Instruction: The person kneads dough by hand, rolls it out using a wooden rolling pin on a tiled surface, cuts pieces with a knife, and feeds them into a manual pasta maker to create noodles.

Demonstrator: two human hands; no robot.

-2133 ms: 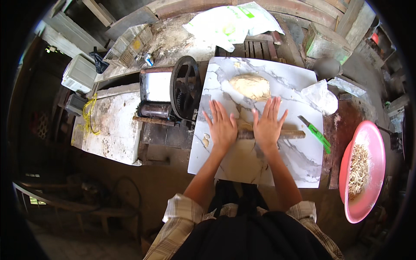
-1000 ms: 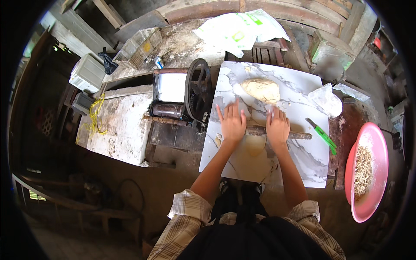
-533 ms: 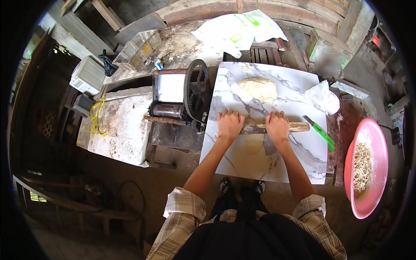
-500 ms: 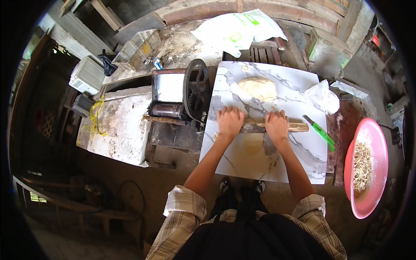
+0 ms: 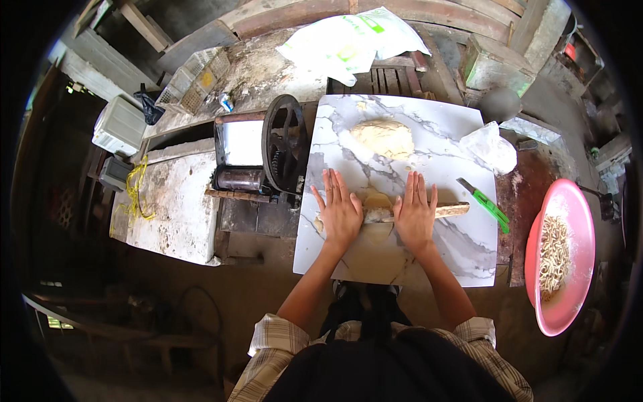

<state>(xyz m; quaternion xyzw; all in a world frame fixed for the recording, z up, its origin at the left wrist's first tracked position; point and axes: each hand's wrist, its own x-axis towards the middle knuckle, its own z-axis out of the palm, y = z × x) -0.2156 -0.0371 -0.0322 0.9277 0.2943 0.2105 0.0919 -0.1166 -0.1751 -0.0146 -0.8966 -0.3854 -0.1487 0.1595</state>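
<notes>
Both my hands lie palm down across a rough wooden rolling stick (image 5: 453, 210). My left hand (image 5: 341, 213) covers its left part, with the fingers stretched forward. My right hand (image 5: 416, 213) rests farther along it, also flat and open, leaving the stick's right end showing. A thin, flattened piece of dough (image 5: 378, 200) shows under the stick between my hands. Beyond them sits a pale yellow dough lump (image 5: 385, 138). All of this is on a white marble-patterned sheet (image 5: 462, 258). Right of my right hand lies a green-handled cutter knife (image 5: 491, 209).
A white plastic bag (image 5: 491, 149) rests at the sheet's right edge. Farther right stands a pink basin (image 5: 581, 268) holding short floury strips. To the left is a hand-cranked roller machine with a large wheel (image 5: 284, 144). A white sack (image 5: 348, 40) lies at the back.
My fingers have uncurled and now lie flat, pointing forward. The stick has rolled toward me, baring dough on its far side. The view has shifted slightly.
</notes>
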